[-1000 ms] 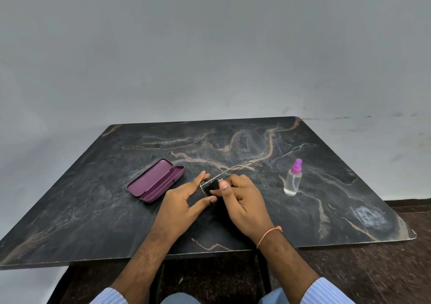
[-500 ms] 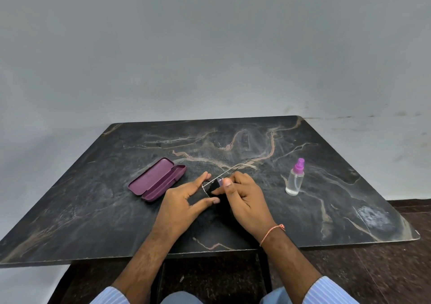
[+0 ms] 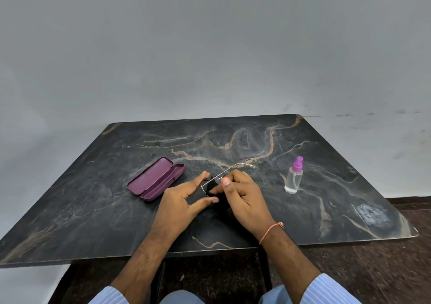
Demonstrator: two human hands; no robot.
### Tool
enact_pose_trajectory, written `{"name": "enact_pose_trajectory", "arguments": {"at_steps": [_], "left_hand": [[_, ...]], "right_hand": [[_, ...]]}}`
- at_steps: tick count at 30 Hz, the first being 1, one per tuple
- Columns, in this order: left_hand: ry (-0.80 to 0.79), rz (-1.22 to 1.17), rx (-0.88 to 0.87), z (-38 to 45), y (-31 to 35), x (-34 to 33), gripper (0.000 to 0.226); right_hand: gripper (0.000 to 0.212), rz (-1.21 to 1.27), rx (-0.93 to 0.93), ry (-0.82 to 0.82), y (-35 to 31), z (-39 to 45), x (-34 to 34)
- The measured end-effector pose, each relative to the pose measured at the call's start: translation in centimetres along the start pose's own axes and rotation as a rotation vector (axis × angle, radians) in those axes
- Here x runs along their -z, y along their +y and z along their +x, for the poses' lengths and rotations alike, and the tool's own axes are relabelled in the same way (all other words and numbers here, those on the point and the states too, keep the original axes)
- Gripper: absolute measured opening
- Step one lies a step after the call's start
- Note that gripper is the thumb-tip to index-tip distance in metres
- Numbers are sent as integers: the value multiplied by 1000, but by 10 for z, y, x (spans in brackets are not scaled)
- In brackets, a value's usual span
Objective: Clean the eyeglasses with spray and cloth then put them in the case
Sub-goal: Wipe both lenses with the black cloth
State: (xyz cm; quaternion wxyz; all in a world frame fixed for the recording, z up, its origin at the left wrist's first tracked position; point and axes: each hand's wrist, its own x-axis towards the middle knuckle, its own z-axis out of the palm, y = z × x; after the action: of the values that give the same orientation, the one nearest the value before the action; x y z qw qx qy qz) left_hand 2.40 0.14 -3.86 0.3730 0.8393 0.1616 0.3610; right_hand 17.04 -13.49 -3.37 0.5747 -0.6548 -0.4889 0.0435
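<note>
A purple eyeglass case (image 3: 156,179) lies open on the left of a dark marble-patterned table (image 3: 93,210), lid flat beside its tray, with no brand or lettering readable on it. Just right of the case, a person's left hand (image 3: 180,207) steadies thin wire-framed eyeglasses (image 3: 229,172) at the near lens, index finger and thumb spread around the rim. The right hand (image 3: 245,198) meets it from the other side, thumb and fingers pinching what appears to be a black cloth (image 3: 213,188) against the lens; the cloth blends into the dark tabletop and its outline is hard to make out. The temples of the eyeglasses reach away from the hands toward the far right, their tips near the table surface. A thin orange thread (image 3: 271,229) circles the right wrist. Further right, well apart from the hands, a small clear spray bottle (image 3: 294,177) with a purple nozzle stands upright; it carries no visible label. Striped light-blue sleeves (image 3: 331,291) show at the bottom edge.
</note>
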Motion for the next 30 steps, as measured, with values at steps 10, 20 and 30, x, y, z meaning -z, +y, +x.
{"name": "enact_pose_trajectory", "arguments": {"at_steps": [10, 20, 30], "left_hand": [[-4, 7, -15, 0, -1, 0, 80], [16, 27, 2, -1, -1, 0, 81], [-3, 22, -2, -1, 3, 2, 78]], "right_hand": [[67, -73, -29, 12, 2, 1, -2], [63, -114, -18, -78, 3, 1, -3], [71, -125, 10, -84, 2, 0, -3]]}}
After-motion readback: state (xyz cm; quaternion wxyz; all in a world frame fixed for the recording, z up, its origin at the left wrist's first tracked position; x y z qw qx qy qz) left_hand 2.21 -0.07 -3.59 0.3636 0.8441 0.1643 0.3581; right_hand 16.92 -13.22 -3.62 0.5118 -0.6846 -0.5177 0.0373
